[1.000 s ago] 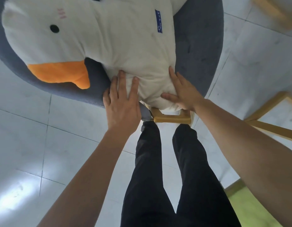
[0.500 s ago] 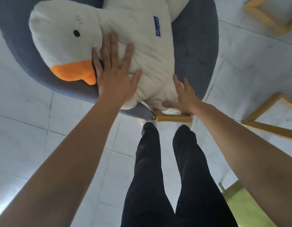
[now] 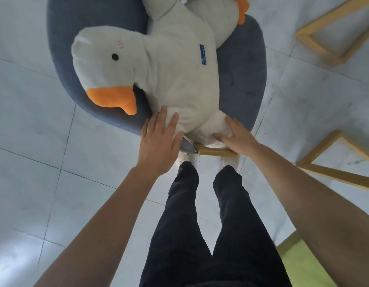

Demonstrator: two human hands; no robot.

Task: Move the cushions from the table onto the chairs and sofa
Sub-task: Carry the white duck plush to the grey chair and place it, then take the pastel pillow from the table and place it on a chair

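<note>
A large white goose-shaped cushion (image 3: 175,79) with an orange beak and a small blue label lies on a round grey-blue chair (image 3: 241,83). Its head points left and its orange feet show at the top. My left hand (image 3: 158,141) lies flat with straight fingers on the cushion's near end, over the chair's front rim. My right hand (image 3: 235,137) presses against the cushion's near right corner, fingers extended and thumb under the fabric fold.
The chair's wooden front rail (image 3: 216,152) is just ahead of my feet. Wooden frames (image 3: 332,177) of other furniture stand on the white tiled floor at the right. A green surface (image 3: 299,264) shows at the lower right edge.
My left hand slid up onto the goose's neck, then came back down to the cushion's near end. The right hand stayed at the near right corner. The view pulled back.
</note>
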